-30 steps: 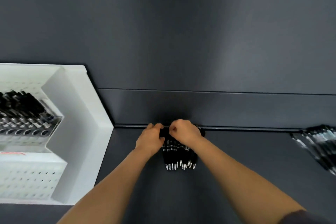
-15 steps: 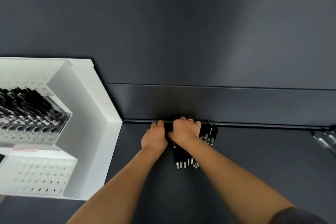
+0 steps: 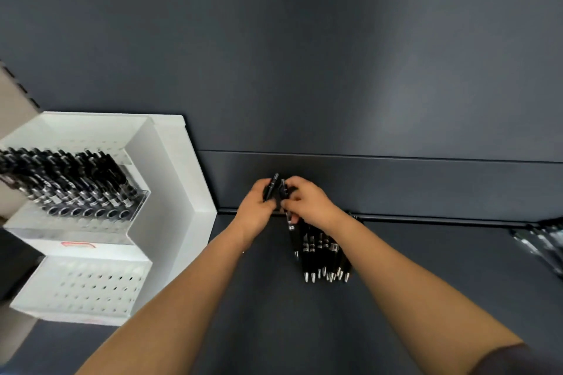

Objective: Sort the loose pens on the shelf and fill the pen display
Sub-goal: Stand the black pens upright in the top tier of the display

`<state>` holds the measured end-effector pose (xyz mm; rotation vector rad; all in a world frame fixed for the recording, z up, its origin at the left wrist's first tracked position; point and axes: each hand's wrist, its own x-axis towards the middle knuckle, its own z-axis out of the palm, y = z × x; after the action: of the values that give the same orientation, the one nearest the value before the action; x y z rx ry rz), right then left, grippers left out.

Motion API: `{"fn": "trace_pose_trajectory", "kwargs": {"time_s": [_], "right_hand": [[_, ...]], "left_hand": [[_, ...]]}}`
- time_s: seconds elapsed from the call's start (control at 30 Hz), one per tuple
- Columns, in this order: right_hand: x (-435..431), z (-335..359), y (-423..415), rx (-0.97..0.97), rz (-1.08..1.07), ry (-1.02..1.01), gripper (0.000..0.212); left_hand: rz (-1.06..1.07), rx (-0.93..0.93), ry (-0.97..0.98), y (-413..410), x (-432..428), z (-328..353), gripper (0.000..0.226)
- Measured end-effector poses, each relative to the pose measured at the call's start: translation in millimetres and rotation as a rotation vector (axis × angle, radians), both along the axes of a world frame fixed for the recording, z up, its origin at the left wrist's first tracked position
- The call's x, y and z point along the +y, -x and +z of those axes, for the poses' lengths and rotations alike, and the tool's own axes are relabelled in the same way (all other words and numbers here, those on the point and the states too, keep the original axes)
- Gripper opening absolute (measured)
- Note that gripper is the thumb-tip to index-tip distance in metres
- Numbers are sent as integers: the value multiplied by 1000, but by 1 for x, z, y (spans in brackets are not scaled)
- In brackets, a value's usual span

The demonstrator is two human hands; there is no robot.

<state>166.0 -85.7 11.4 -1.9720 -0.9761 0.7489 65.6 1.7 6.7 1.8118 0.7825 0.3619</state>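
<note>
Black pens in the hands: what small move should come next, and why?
Probably pass the dangling black pen pinched by the right hand into the left hand, beside the second black pen it already grips. That frees the right hand for the pile of black silver-tipped pens on the dark shelf, and the white perforated display stands on the left.

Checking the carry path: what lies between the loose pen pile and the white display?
Between pen pile and display, head view shows only bare dark shelf, crossed by the left forearm.
</note>
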Motion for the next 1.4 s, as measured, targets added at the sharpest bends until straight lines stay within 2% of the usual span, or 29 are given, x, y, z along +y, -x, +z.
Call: {"fn": "trace_pose_trajectory", "kwargs": {"time_s": [0.1,0.23,0.3,0.43,0.57,0.67,0.77,1.03,1.4], "right_hand": [[4,17,12,105,-31,-128,4],[14,42,26,93,-73,-244,25],[21,56,33,73,-72,-316,31],[35,88,56,91,-43,-414,30],[54,109,86,75,-28,-504,28],[69,122,111,135,-86,-611,17],[84,130,134,144,-106,-657,15],[111,131,185,-178,-114,-621,4],[121,116,211,-542,-43,-399,15]], "left_hand": [[71,-109,-59,16,4,14,24],[158,-195,-84,36,10,34,11],[189,-230,-119,43,13,49,13],[191,-288,-338,65,22,81,26],[110,-369,-350,96,33,107,45],[94,-401,-402,124,46,124,46],[120,-416,-404,153,63,135,42],[174,-395,-577,203,105,137,40],[107,-412,-641,218,125,122,39]]}}
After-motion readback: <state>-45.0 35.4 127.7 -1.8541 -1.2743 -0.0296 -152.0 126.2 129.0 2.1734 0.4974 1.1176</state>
